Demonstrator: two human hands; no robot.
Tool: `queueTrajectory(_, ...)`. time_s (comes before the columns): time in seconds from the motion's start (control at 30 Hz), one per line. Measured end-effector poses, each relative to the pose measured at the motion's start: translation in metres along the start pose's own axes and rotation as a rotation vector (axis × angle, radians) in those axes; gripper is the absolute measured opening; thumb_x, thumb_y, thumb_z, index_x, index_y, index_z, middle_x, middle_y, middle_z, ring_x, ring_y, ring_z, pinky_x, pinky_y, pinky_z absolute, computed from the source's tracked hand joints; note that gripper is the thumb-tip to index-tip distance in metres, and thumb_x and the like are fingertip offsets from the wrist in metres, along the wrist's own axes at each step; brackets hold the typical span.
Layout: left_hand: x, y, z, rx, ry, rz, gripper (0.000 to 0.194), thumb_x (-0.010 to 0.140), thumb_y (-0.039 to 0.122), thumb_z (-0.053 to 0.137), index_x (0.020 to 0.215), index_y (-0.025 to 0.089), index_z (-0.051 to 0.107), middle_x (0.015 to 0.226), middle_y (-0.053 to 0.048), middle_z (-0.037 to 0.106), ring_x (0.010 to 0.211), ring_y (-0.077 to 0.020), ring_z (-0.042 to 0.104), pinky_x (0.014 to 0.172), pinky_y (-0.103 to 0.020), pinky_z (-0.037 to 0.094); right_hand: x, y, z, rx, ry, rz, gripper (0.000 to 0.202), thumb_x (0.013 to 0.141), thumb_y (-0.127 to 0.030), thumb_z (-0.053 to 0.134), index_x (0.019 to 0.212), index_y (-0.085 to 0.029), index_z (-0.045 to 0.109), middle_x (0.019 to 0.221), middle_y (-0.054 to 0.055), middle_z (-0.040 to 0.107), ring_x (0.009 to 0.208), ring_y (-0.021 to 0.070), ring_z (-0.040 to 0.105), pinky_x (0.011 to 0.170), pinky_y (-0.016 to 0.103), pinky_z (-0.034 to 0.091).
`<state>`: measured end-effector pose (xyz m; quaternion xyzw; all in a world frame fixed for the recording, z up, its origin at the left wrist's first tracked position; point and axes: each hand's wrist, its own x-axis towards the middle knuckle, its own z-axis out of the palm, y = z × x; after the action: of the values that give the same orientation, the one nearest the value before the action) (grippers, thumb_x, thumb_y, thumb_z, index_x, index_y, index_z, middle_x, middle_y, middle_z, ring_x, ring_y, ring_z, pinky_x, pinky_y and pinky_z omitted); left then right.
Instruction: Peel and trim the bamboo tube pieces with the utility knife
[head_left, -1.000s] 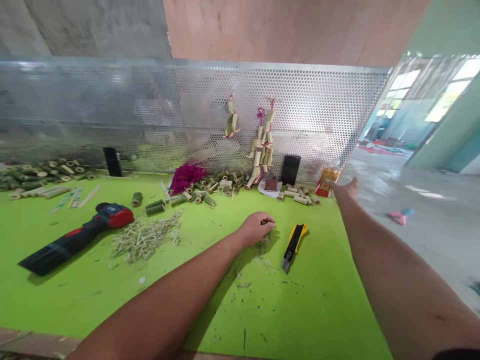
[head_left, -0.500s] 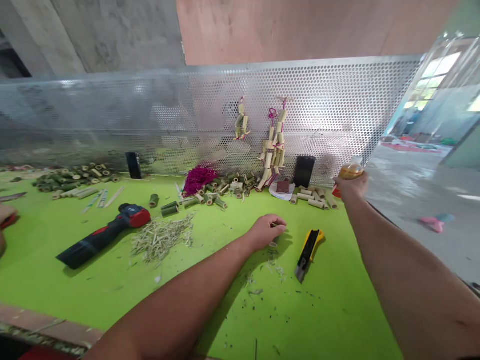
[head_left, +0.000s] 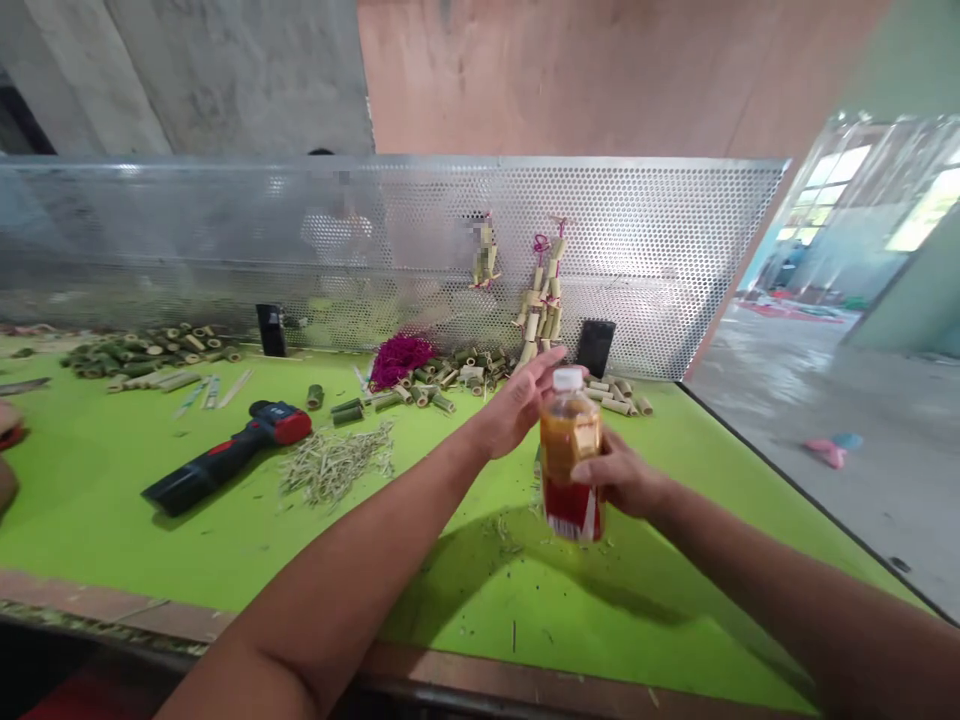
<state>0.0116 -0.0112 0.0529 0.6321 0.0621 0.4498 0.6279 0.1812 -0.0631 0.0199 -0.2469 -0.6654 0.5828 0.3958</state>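
Half a second ago, our right hand (head_left: 626, 478) was at the far right corner of the table (head_left: 225, 560), around the bottle (head_left: 564, 435); now we have brought the bottle to the middle, close in front of us. The right hand is grasping it by the side, thumb toward us, and we hold it above the table, nearly upright, with its shadow falling below. Our left hand (head_left: 514, 408) has also changed: it was down on the table with bent fingers, and now it is raised, with the fingers stretched out beside the bottle's neck. It looks free, but we cannot tell whether it touches the bottle. The white cap (head_left: 568, 379) is still on, so we judge the bottle is not opened yet. The pile of shavings (head_left: 337, 460) and the purple string (head_left: 401, 362) lie apart, untouched.
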Motion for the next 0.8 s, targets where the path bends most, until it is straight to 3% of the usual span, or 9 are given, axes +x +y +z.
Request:
queueTrajectory(0.1, -0.007, 0.024, 0.014, -0.072, -0.259, -0.124, 0.063, 0.068, 0.059, 0.066, 0.116, 0.018, 0.059, 0.108, -0.016, 0.066, 0.096, -0.026, 0.065, 0.084, -0.042, 0.051, -0.009, 0.01, 0.032, 0.253, -0.167, 0.039, 0.058, 0.061, -0.033, 0.071, 0.113, -0.018, 0.05, 0.085, 0.004, 0.061, 0.069, 0.0165, 0.058, 0.057, 0.029, 0.046)
queueTrajectory(0.2, -0.009, 0.031, 0.019, -0.039, -0.251, -0.226, 0.045, 0.069, 0.041, 0.072, 0.107, 0.018, 0.063, 0.07, -0.006, 0.066, 0.076, -0.0215, 0.068, 0.073, -0.038, 0.053, -0.01, 0.013, 0.038, 0.3, -0.163, 0.081, 0.056, 0.058, -0.034, 0.072, 0.107, -0.017, 0.053, 0.089, 0.005, 0.061, 0.071, 0.0168, 0.058, 0.059, 0.029, 0.046)
queueTrajectory(0.27, -0.007, 0.03, 0.022, 0.028, -0.126, -0.251, 0.047, 0.071, 0.036, 0.071, 0.114, 0.018, 0.061, 0.064, -0.004, 0.064, 0.076, -0.0208, 0.068, 0.071, -0.036, 0.053, -0.006, 0.011, 0.033, 0.163, -0.079, 0.093, 0.057, 0.061, -0.033, 0.071, 0.111, -0.019, 0.05, 0.087, 0.004, 0.06, 0.07, 0.0171, 0.058, 0.059, 0.031, 0.048)
queueTrajectory(0.37, -0.001, 0.021, 0.031, 0.201, 0.196, -0.244, 0.038, 0.075, 0.031, 0.068, 0.11, 0.016, 0.064, 0.073, -0.007, 0.066, 0.074, -0.0183, 0.065, 0.072, -0.034, 0.052, 0.001, 0.007, 0.022, -0.254, 0.231, 0.115, 0.066, 0.062, -0.032, 0.073, 0.12, -0.023, 0.043, 0.087, 0.004, 0.06, 0.071, 0.0195, 0.06, 0.062, 0.037, 0.051)
queueTrajectory(0.47, 0.003, 0.014, 0.04, 0.319, 0.535, -0.085, 0.028, 0.08, 0.035, 0.063, 0.099, 0.015, 0.066, 0.085, -0.009, 0.067, 0.082, -0.0181, 0.064, 0.081, -0.037, 0.051, 0.005, 0.001, 0.014, -0.588, 0.516, 0.072, 0.071, 0.059, -0.031, 0.075, 0.12, -0.023, 0.041, 0.091, 0.005, 0.059, 0.073, 0.0221, 0.06, 0.062, 0.04, 0.053)
queueTrajectory(0.5, 0.003, 0.013, 0.042, 0.307, 0.523, -0.028, 0.031, 0.082, 0.038, 0.061, 0.103, 0.017, 0.065, 0.095, -0.01, 0.068, 0.089, -0.0191, 0.064, 0.086, -0.039, 0.05, 0.005, -0.002, 0.012, -0.617, 0.552, 0.053, 0.07, 0.059, -0.031, 0.076, 0.119, -0.023, 0.041, 0.092, 0.006, 0.059, 0.074, 0.0226, 0.061, 0.062, 0.041, 0.053)
queueTrajectory(0.57, 0.004, 0.015, 0.039, 0.224, 0.282, 0.006, 0.036, 0.083, 0.039, 0.059, 0.116, 0.022, 0.061, 0.117, -0.009, 0.063, 0.107, -0.0214, 0.059, 0.095, -0.04, 0.046, 0.003, -0.009, 0.009, -0.577, 0.562, 0.024, 0.068, 0.061, -0.031, 0.075, 0.119, -0.024, 0.04, 0.093, 0.007, 0.06, 0.074, 0.0228, 0.061, 0.062, 0.041, 0.053)
queueTrajectory(0.67, 0.005, 0.02, 0.03, 0.111, 0.043, 0.02, 0.033, 0.085, 0.034, 0.058, 0.116, 0.023, 0.063, 0.12, -0.008, 0.063, 0.117, -0.0225, 0.055, 0.101, -0.041, 0.041, -0.001, -0.017, 0.009, -0.524, 0.53, -0.043, 0.065, 0.062, -0.031, 0.075, 0.117, -0.026, 0.04, 0.091, 0.005, 0.06, 0.074, 0.0219, 0.061, 0.063, 0.04, 0.053)
queueTrajectory(0.8, 0.008, 0.01, 0.028, 0.102, 0.259, 0.097, 0.037, 0.076, 0.031, 0.069, 0.112, 0.022, 0.064, 0.103, -0.006, 0.068, 0.101, -0.0193, 0.061, 0.094, -0.041, 0.046, 0.0, -0.016, 0.012, -0.649, 0.593, -0.09, 0.062, 0.062, -0.032, 0.074, 0.116, -0.025, 0.043, 0.091, 0.005, 0.06, 0.077, 0.0227, 0.06, 0.066, 0.041, 0.051)
